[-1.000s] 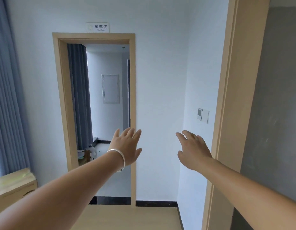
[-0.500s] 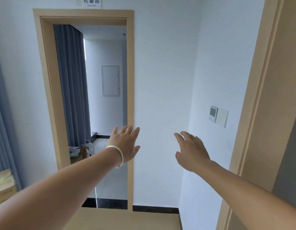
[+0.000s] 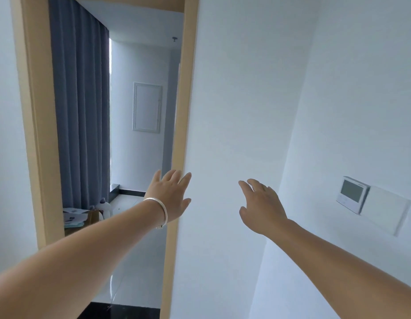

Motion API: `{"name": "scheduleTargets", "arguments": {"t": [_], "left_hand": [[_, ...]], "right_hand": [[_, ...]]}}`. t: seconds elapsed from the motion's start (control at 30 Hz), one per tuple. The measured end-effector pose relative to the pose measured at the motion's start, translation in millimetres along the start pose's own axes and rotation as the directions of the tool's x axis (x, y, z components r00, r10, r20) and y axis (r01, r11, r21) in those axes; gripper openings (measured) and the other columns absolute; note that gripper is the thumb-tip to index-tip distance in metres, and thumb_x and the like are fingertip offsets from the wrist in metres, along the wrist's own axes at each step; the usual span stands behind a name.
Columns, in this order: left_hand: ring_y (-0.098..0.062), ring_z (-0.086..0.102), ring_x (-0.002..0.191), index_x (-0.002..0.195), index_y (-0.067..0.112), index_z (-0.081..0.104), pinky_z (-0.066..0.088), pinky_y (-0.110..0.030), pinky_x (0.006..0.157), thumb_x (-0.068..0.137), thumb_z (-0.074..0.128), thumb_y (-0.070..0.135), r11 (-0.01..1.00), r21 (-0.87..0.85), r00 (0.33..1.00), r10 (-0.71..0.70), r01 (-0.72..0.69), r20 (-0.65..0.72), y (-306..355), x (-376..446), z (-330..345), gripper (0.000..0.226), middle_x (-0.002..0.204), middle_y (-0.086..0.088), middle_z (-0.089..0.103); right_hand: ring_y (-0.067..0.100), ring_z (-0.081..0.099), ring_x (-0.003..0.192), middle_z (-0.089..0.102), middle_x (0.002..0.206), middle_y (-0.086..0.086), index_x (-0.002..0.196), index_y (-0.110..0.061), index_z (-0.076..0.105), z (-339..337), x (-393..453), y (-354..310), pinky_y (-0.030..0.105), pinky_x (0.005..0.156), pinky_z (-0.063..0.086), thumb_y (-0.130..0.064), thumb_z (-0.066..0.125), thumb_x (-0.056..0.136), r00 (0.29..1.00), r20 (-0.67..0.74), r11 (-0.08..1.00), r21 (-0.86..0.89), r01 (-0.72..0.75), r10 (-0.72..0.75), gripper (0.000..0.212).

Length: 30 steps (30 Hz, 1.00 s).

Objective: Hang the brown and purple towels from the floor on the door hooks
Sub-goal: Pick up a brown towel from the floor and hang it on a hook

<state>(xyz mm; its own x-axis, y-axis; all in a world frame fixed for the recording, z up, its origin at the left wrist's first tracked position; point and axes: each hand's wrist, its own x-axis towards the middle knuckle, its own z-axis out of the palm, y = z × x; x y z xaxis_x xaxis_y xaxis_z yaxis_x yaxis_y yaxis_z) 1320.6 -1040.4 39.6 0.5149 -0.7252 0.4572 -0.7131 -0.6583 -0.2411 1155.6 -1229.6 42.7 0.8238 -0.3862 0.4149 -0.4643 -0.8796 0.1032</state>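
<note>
Change: doorway (image 3: 29,111) and thermostat (image 3: 351,195) are looming closer than a second ago.
Curtain (image 3: 80,111): hanging inside the doorway.
Left hand (image 3: 171,195): reaching forward, fingers straight, holding nothing.
Right hand (image 3: 260,206): reaching forward, fingers relaxed, holding nothing.
Bracelet (image 3: 161,209): circling the left wrist.
Towels: not showing.

White walls (image 3: 246,88), wood-framed doorway (image 3: 34,111), grey curtain (image 3: 80,111)
</note>
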Motion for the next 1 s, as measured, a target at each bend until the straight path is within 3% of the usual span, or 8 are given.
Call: {"name": "scheduleTargets", "arguments": {"t": [0.23,0.53,0.77,1.0], "left_hand": [[-0.021,0.013,0.144,0.151,0.021,0.006,0.010,-0.048,0.117,0.096,0.035,0.049,0.999,0.011,0.998,-0.040,0.040,0.042,-51,47,59,0.068,0.155,-0.004,0.020],[-0.024,0.015,0.145,0.152,0.024,0.005,0.010,-0.051,0.117,0.095,0.033,0.053,0.955,0.140,0.956,-0.278,0.263,0.098,-167,84,144,0.069,0.155,-0.002,0.021],[-0.026,0.018,0.144,0.151,0.026,0.008,0.014,-0.050,0.117,0.094,0.033,0.057,0.811,0.319,0.829,-0.547,0.490,0.115,-270,81,172,0.069,0.156,-0.002,0.022],[-0.024,0.008,0.147,0.152,0.024,0.000,0.007,-0.051,0.118,0.095,0.032,0.054,0.626,0.470,0.632,-0.756,0.623,0.169,-342,21,179,0.072,0.159,-0.004,0.014]], "right_hand": [[0.021,0.022,0.141,0.019,0.157,0.004,0.151,-0.020,0.018,55,97,-31,0.038,0.116,0.018,-0.024,0.045,0.091,0.997,0.001,0.996,0.039,0.076,-0.077,0.066],[0.022,0.033,0.134,0.032,0.146,0.003,0.144,-0.018,0.029,138,253,-123,0.036,0.111,0.024,-0.019,0.046,0.087,0.943,-0.052,0.937,0.103,0.332,-0.329,0.060],[0.023,0.031,0.135,0.033,0.146,0.004,0.146,-0.019,0.027,181,364,-232,0.036,0.108,0.026,-0.023,0.047,0.088,0.815,-0.127,0.787,0.212,0.579,-0.565,0.061],[0.022,0.023,0.142,0.024,0.156,0.005,0.150,-0.019,0.021,208,406,-356,0.042,0.115,0.021,-0.028,0.048,0.092,0.644,-0.189,0.580,0.303,0.756,-0.741,0.065]]}}
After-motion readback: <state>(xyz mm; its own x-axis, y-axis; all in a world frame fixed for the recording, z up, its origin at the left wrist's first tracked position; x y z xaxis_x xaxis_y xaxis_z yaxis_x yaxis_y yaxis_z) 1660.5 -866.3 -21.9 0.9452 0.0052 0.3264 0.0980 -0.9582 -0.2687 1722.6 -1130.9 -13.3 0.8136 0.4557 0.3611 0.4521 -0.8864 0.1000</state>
